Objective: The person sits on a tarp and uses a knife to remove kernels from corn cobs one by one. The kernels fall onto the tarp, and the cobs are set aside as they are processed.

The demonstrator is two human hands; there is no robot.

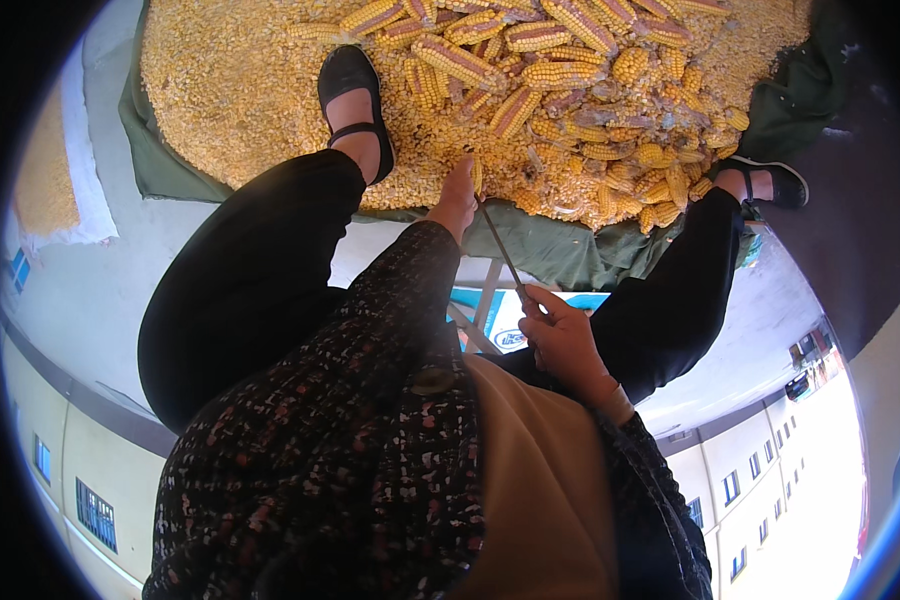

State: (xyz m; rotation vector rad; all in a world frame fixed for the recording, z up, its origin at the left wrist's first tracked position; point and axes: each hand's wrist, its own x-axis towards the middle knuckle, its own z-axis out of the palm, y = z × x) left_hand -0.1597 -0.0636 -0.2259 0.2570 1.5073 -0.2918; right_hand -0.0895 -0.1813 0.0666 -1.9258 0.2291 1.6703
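Observation:
My left hand (pixel 457 196) holds a corn cob (pixel 478 174) at the near edge of the corn heap, its far end hidden in part by the fingers. My right hand (pixel 566 341), lower and to the right, grips the handle of a thin metal rod tool (pixel 504 251), likely a screwdriver. The rod slants up and left, and its tip is at the near end of the held cob. Past my hands lie many dried yellow cobs (pixel 514 111), several with reddish bare strips where rows of kernels are gone, on a bed of loose corn kernels (pixel 225 97).
The heap rests on a green cloth (pixel 555 244). My black shoes stand at either side, the left (pixel 352 97) on the kernels, the right (pixel 780 184) beside the cobs. Wooden legs (pixel 487 296) show below me. Another spread of grain (pixel 49 172) lies far left.

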